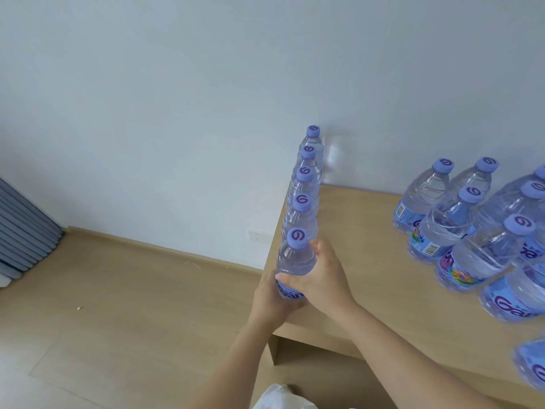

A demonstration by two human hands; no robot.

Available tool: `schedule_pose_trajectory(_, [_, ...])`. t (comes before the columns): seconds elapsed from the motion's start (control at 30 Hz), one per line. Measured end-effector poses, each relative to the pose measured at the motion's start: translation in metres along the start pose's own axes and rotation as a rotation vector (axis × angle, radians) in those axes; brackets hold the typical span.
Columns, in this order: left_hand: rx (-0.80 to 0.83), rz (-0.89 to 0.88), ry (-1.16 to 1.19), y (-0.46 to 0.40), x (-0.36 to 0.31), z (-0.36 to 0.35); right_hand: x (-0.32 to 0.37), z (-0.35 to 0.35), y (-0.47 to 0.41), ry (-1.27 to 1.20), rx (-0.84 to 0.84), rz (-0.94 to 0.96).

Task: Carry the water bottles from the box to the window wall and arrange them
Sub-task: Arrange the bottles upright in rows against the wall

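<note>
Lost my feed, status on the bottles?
Both hands, left and right, grip on front bottle. Row of five on table edge. Nothing blocking.

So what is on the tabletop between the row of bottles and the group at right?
Nothing: the head view shows bare tabletop between the row and the group.

The held bottle's label (290, 294) reads "Gan", partly covered. A large bottle's label (514, 305) on the right shows "Gan" too. Caps (298, 238) carry a purple swirl.
</note>
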State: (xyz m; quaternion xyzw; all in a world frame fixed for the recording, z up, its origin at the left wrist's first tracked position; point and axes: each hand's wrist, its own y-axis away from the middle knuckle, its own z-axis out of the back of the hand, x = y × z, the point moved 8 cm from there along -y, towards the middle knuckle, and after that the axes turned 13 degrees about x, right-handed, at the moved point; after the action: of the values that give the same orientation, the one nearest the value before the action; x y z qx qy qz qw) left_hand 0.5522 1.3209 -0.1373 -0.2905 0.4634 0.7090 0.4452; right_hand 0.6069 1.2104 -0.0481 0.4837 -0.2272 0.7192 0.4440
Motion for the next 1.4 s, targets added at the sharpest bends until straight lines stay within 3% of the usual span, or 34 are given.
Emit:
schedule_pose_trajectory(0.33, [-0.009, 0.011, -0.024, -0.007, 0.002, 0.004, 0.000, -0.003, -0.003, 0.088, -0.040, 0.019])
schedule_pose_trajectory(0.67, [-0.156, 0.071, -0.011, 0.036, 0.007, -0.022, -0.024, 0.010, 0.018, -0.035, 0.080, -0.005])
schedule_pose_trajectory(0.8, [-0.075, 0.113, -0.063, 0.064, 0.005, -0.084, -0.050, 0.057, 0.048, -0.005, -0.086, 0.013])
schedule_pose_trajectory(0.97, [0.068, -0.058, -0.145, 0.046, -0.065, -0.149, -0.072, 0.134, 0.075, -0.008, -0.305, -0.045])
schedule_pose_trajectory(1.13, [0.114, -0.123, -0.133, 0.010, -0.123, -0.172, -0.078, 0.200, 0.082, 0.014, -0.470, -0.038])
schedule_pose_trajectory(1.4, [0.185, -0.185, -0.182, -0.039, -0.158, -0.172, -0.068, 0.230, 0.047, 0.044, -0.570, -0.032])
